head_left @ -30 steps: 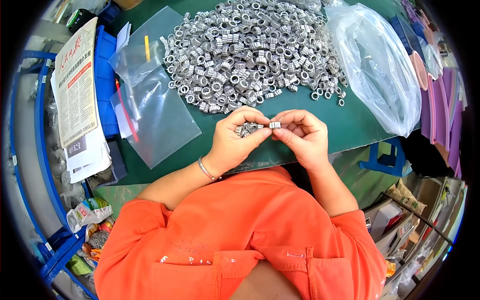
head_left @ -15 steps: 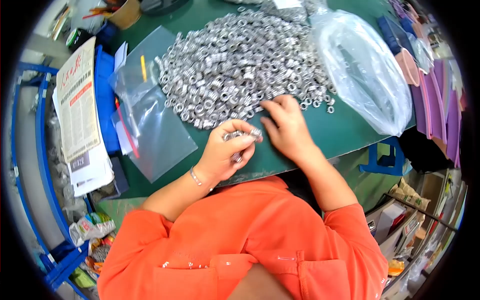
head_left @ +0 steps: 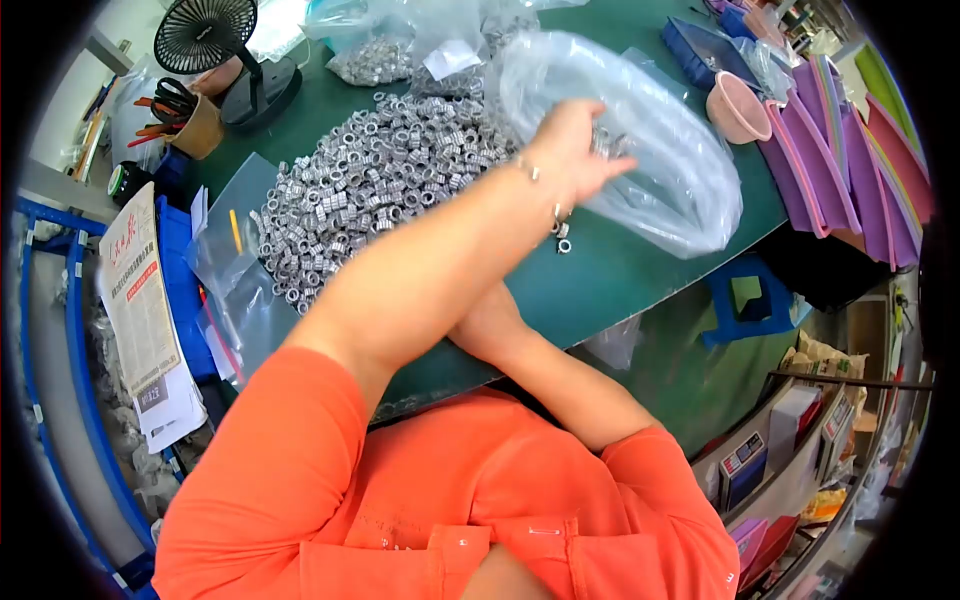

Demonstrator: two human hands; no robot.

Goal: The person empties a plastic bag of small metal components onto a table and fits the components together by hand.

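My left hand reaches across to the clear plastic bag, over its near-left part. Its thumb and fingers are spread apart. Several small metal rings show just beyond the palm; whether they still touch it I cannot tell. My right hand is low over the table's near side, partly under my left forearm, which hides its fingers. A big heap of metal rings lies left of the bag, partly covered by the left arm. A few stray rings lie below the left wrist.
A black fan and a cup of tools stand at the back left. More bagged rings lie at the back. A pink bowl and purple bins are at right. A blue stool stands below the table edge.
My left hand, earlier closed round several rings near my body, has moved right and away to the bag and opened. My right hand has drawn back from the heap. The view has shifted.
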